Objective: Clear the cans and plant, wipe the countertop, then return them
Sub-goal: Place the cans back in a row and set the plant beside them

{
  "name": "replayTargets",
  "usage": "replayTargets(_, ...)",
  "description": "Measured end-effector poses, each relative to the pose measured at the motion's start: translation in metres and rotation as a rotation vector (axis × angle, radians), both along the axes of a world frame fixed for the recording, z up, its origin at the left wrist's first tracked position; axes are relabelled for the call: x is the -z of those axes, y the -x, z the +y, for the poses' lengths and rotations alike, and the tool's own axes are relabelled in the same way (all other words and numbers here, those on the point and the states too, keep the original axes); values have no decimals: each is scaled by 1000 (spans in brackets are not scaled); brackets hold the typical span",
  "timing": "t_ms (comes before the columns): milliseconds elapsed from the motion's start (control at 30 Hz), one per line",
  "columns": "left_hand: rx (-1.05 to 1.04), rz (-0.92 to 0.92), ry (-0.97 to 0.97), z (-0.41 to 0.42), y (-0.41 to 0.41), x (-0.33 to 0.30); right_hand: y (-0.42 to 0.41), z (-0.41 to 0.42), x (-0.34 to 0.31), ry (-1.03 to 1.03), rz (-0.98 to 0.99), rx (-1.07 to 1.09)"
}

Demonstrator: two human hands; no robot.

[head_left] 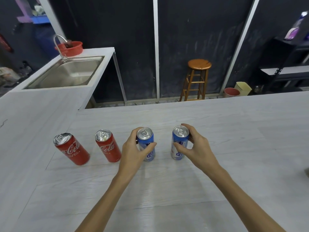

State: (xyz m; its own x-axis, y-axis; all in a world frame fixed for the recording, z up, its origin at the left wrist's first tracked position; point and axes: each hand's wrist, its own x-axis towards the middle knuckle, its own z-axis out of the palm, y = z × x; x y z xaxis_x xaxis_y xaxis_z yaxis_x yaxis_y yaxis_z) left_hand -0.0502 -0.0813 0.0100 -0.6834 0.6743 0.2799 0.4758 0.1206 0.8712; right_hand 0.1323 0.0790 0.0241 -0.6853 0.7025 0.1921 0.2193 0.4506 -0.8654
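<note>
Four cans stand upright in a row on the pale wood-grain worktop (217,148), set apart from one another. From the left: a red cola can (71,149) with white script lettering, its top rim visibly dented; a second red cola can (108,146) of the same kind, its rim also uneven; then two blue cans with white and blue print and silver lids, pull tabs intact.

The left hand (133,151) grips the left blue can (146,144): the fingers curl round its far and left side and the thumb presses across the near face, covering part of the lettering. The can's base appears to rest on the worktop.

The right hand (196,146) grips the right blue can (179,143) in the same manner, fingers wrapped round the right side up to the lid and the thumb laid across the front. Its base likewise appears to rest on the surface.

Both forearms reach in from the near edge.

To the far left, a steel sink (66,76) is set into a side run of the counter, with a curved tap (59,46) and a red basket (70,48) behind it. Beyond the far edge stand a wooden stool (197,77), a red bin (231,92) and a cream bin (243,87) on the floor against dark wall panels.
</note>
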Motion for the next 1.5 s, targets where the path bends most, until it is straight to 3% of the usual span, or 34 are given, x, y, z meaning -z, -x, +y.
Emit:
replayTargets(867, -19, -68, 93, -1, -9, 0, 1, 4, -2, 22, -114, -16)
replayTargets(1100, -363, -45, -32, -30, -75, 38, -33, -5, 14, 20, -84, 61)
replayTargets(1233, -209, -35, -32, -29, -117, 56, -68, -12, 27, 1, -74, 125)
replayTargets(1500, 311, 43, 183, 39, -166, 51, -163, -5, 27, -17, -53, 361)
